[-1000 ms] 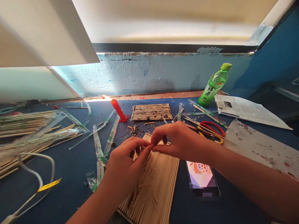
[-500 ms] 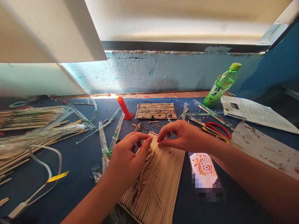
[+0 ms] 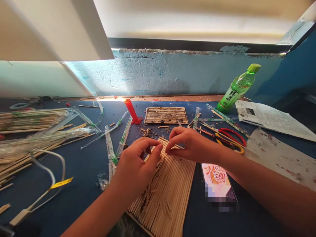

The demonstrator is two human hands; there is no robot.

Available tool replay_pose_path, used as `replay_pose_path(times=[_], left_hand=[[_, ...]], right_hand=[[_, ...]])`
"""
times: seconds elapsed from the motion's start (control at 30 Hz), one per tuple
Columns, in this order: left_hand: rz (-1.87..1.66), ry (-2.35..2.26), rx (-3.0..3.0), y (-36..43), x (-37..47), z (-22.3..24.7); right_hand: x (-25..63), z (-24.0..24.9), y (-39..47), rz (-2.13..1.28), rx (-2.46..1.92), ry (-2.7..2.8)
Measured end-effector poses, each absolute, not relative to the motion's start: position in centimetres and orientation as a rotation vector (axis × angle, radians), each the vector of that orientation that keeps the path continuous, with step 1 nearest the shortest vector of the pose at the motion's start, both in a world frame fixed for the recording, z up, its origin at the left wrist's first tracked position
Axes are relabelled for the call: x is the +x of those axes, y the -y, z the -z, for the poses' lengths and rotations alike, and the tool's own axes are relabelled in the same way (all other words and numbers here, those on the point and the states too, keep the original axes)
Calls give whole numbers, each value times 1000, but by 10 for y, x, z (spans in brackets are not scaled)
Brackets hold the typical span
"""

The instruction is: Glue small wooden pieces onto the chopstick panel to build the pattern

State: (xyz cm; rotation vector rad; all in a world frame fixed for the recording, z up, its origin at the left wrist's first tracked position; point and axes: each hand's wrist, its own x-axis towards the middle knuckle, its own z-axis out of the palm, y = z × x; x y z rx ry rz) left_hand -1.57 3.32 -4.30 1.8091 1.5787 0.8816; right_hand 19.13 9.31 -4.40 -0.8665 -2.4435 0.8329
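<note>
A panel of thin wooden sticks laid side by side [image 3: 177, 187] slants across the blue table in front of me. My left hand [image 3: 139, 163] is over its far left part, thumb and fingertips pinched together; anything between them is too small to make out. Close by on the right, my right hand [image 3: 189, 143] hovers at the panel's far end with fingers curled and pinched, their tips mostly hidden. A curved row of short stick pieces [image 3: 148, 194] runs along the panel's left side, partly behind my left hand. A few loose stick bits [image 3: 167, 207] lie nearer me.
Behind the panel stand a red candle [image 3: 132, 112] and a smaller stick panel [image 3: 166, 116]. To the right are a phone [image 3: 217, 181], red- and yellow-handled tools [image 3: 233, 138], a green tea bottle [image 3: 237, 90] and papers [image 3: 274, 121]. Bundled sticks [image 3: 37, 125] and a white cable [image 3: 46, 164] lie left.
My right hand has shifted slightly, its fingertips lifting a little from the panel. My left hand keeps nearly the same pinch and place. The view has tilted slightly.
</note>
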Motion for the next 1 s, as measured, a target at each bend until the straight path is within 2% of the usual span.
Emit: replay_pose_path(times=[1.0], left_hand=[[-880, -1541, 1830, -34, -16, 45]], right_hand=[[193, 55, -98, -876, -838, 2448]])
